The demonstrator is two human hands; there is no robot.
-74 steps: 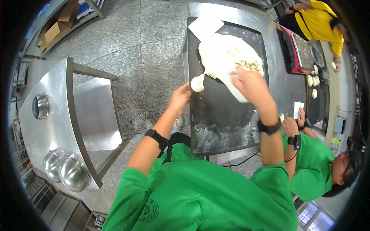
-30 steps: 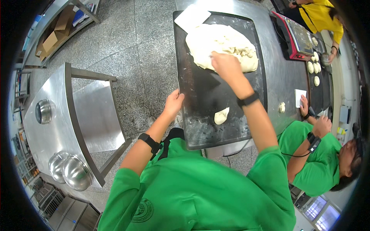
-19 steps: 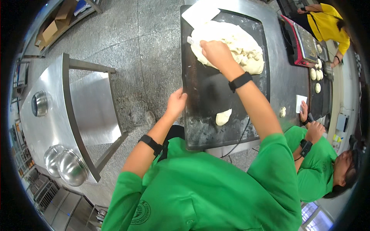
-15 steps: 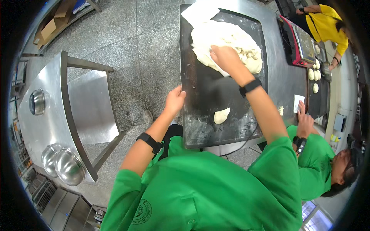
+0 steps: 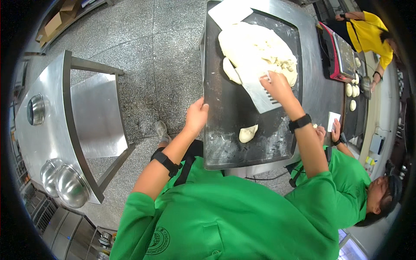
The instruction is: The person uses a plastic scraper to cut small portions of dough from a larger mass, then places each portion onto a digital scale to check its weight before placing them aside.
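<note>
My right hand [image 5: 278, 86] is closed on a flat white dough scraper [image 5: 256, 93] with slots along one side. The scraper's far edge meets the near side of a big mass of pale dough [image 5: 247, 43]. A narrow strip of dough [image 5: 232, 71] lies left of the blade, against the mass; whether it is fully cut off I cannot tell. Under all this is a dark baking tray [image 5: 225, 112], whose left rim my left hand [image 5: 197, 115] grips. A small lump of dough [image 5: 248, 134] lies near the tray's front. At the far left corner rests a white flat sheet [image 5: 229, 13].
A co-worker in green at the right holds a white scraper [image 5: 333, 121]. Beyond, a person in yellow stands by a red scale [image 5: 338, 50], several dough balls [image 5: 352, 105] and a metal bowl [image 5: 366, 82]. Steel bowls [image 5: 73, 186] stand on a steel table [image 5: 37, 143] at left.
My right hand has moved right and nearer, and the scraper now shows plainly. The dough strip beside the mass has come into sight. My left hand stays on the tray's rim.
</note>
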